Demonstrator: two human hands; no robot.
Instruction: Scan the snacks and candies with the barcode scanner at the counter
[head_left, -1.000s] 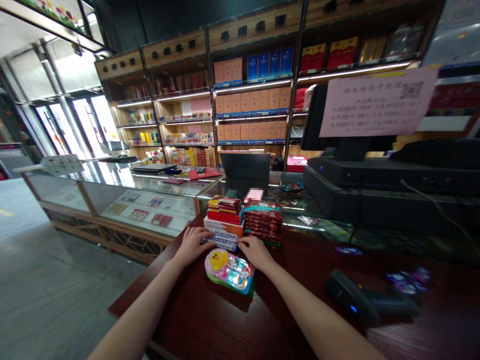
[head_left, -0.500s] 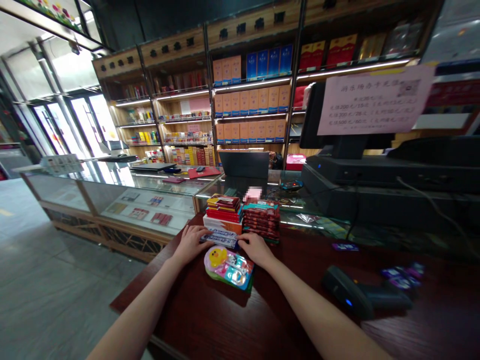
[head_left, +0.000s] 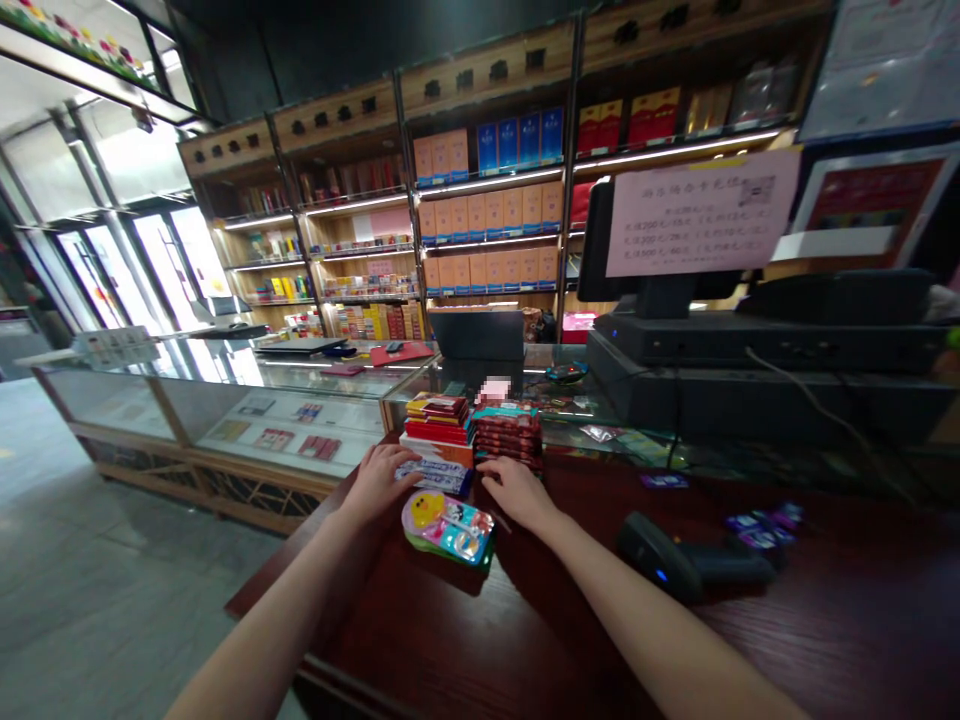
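Observation:
Blue-and-white packets (head_left: 435,474) lie in front of a stack of red, yellow and white packs (head_left: 438,425). Beside that stack stands a pile of dark red packets (head_left: 508,436). My left hand (head_left: 379,482) rests at the left end of the blue-and-white packets, fingers spread over their edge. My right hand (head_left: 519,492) is at the front of the dark red pile, fingers bent and apart, with nothing seen in it. Nearer to me lie colourful blister packs with a yellow duck (head_left: 448,527), flat on the dark wooden counter (head_left: 450,640).
A black handheld scanner (head_left: 686,562) lies at the right, with purple packets (head_left: 763,526) beyond it. Behind are a monitor with a pink sign (head_left: 694,218), a glass display case (head_left: 277,420) and shelves of boxes.
The view has shifted slightly. My right hand has moved off the right end of the blue-and-white packets, leaving a small gap. My left hand stays by their left end.

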